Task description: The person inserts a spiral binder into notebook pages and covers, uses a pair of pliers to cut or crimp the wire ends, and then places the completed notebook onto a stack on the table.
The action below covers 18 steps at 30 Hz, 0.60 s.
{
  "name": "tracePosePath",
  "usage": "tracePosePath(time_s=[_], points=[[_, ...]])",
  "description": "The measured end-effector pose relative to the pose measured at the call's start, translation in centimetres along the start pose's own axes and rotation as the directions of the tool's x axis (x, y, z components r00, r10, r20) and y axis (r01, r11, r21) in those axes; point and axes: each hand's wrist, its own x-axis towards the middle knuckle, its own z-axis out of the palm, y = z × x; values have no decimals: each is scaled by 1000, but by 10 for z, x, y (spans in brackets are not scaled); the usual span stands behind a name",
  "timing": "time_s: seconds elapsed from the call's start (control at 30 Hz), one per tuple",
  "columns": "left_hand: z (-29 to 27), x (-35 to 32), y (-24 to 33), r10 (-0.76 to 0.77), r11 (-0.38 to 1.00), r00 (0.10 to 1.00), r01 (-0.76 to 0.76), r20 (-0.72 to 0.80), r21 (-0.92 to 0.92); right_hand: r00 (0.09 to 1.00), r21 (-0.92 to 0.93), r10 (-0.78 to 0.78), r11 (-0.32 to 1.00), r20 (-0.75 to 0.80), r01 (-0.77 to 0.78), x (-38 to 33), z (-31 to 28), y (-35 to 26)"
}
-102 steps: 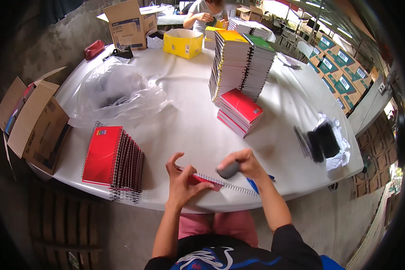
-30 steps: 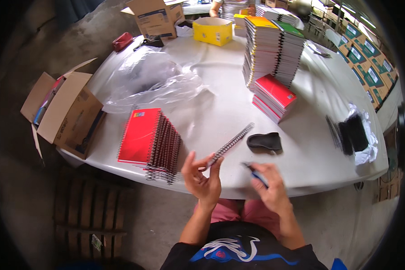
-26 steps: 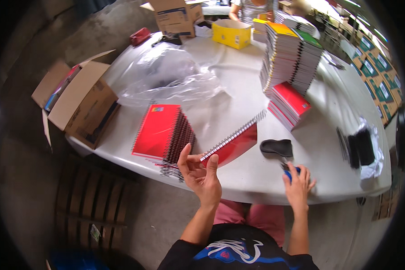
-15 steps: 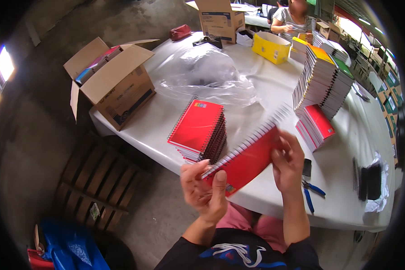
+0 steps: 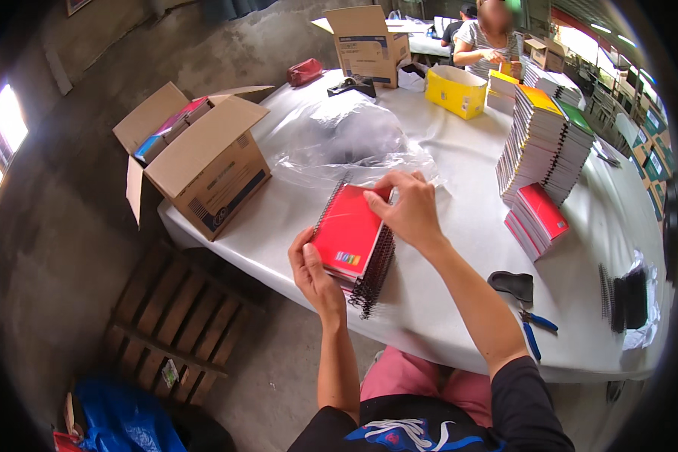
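Red-covered spiral notebook (image 5: 348,235) sits at the centre of the view, held flat on top of a short stack of red spiral notebooks (image 5: 363,273) near the front left edge of a white table (image 5: 459,173), its wire binding running along the edge toward ten o'clock. It seems to be held square so its covers line up with the pile beneath.

Left hand (image 5: 314,273) grips the notebook's near corner, at seven o'clock from it, thumb on the cover and fingers curled underneath, forearm rising from the lower edge. Right hand (image 5: 407,212) rests at two o'clock, fingers bent and pinching the far edge, wrist angled down and the forearm crossing the table rim.

Crumpled clear plastic sheeting (image 5: 354,143) lies just beyond at twelve o'clock. An open cardboard box (image 5: 203,169) stands at nine o'clock. Tall stacks of notebooks (image 5: 546,147) rise at two o'clock. Blue-handled pliers (image 5: 535,330) and a black tool (image 5: 512,285) lie at four o'clock. Another person (image 5: 486,38) works at the far end
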Motion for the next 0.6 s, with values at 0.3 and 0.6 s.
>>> tracePosePath(time_s=[0.3,0.6], points=[[-9,-2,-10,238,971,962,-236,-138,30,978,-171,-32,985,-205,-4,-4,-30,35],[-8,-35,54,514,855,793,-504,-327,120,662,-427,724,545,-193,-721,-83,-248,252]])
